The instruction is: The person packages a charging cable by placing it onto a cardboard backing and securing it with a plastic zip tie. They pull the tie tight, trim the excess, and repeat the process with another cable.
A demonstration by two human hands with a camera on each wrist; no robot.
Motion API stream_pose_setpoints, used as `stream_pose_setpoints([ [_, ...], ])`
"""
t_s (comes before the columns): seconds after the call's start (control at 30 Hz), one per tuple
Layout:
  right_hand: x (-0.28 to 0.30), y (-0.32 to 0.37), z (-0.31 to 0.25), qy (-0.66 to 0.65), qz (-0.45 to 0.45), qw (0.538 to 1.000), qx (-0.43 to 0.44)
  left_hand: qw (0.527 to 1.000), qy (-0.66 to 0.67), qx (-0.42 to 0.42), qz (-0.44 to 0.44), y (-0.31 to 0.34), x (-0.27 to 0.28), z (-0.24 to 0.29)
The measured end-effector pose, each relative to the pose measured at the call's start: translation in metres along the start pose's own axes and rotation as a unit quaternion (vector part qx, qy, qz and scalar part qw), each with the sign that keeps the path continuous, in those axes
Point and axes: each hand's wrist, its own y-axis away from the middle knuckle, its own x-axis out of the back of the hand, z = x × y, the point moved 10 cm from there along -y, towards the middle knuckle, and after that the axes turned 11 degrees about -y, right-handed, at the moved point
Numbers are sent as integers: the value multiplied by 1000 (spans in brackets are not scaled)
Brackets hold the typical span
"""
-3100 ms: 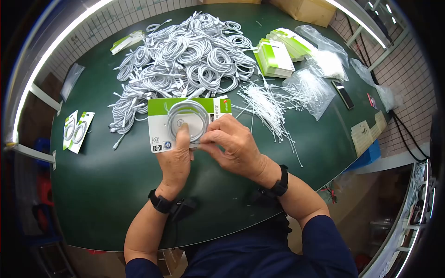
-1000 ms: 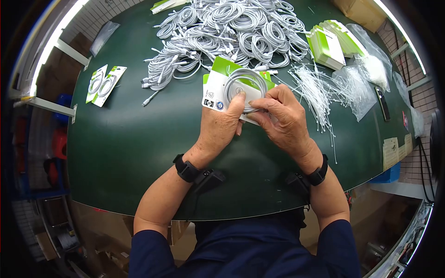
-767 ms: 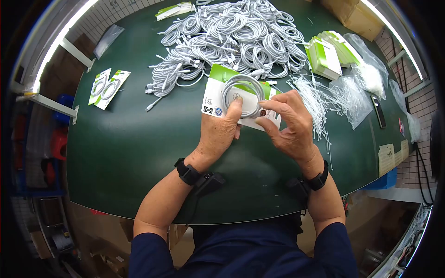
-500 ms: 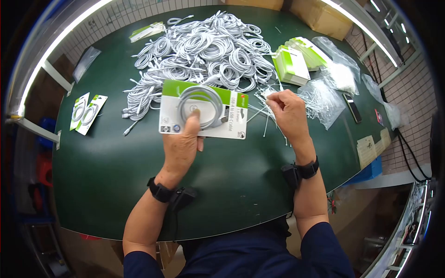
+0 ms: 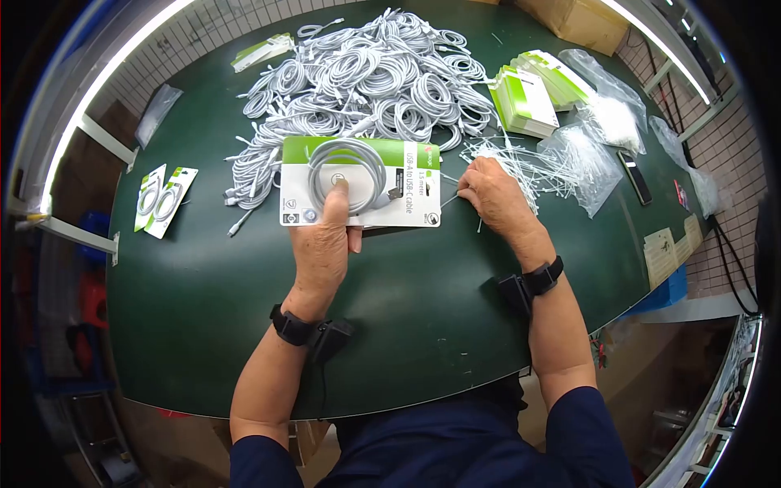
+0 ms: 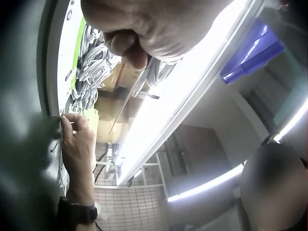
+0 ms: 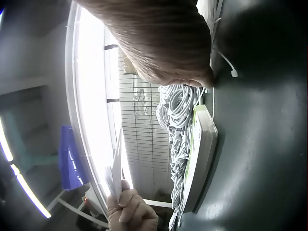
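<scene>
My left hand (image 5: 320, 252) grips a green and white card (image 5: 420, 210), its thumb pressing a coiled light grey cable (image 5: 379, 175) onto the front. The cable's plug lies by the printed text. To the right, my right hand (image 5: 495, 199) has its fingertips together around a thin white tie, low over the near side of the loose tie pile (image 5: 529, 175). The right hand (image 6: 79, 149) also shows beyond the card in the left wrist view. In the right wrist view, one tie (image 7: 227, 61) lies by the right hand (image 7: 163, 43).
A heap of coiled cables (image 5: 366, 77) covers the far middle of the table. Stacked cards (image 5: 529, 106), plastic bags (image 5: 587, 175) and a phone (image 5: 634, 177) lie at the right. Two cards with cables (image 5: 169, 203) lie at the left.
My right hand has left the cable coil and moved right to the ties, its fingertips now lower over them. My left hand keeps the card and coil, now held level.
</scene>
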Motion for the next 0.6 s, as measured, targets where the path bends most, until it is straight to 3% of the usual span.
stream_pose_setpoints([
  [0.27,-4,1,2,32,14,999,-35,999,12,0,44,3,0,10],
  [0.37,9,1,-10,1,-1,1000,-1,999,13,0,43,2,2,9],
  [0.6,-3,0,-1,8,-96,995,-41,1000,-1,8,20,3,1,1],
])
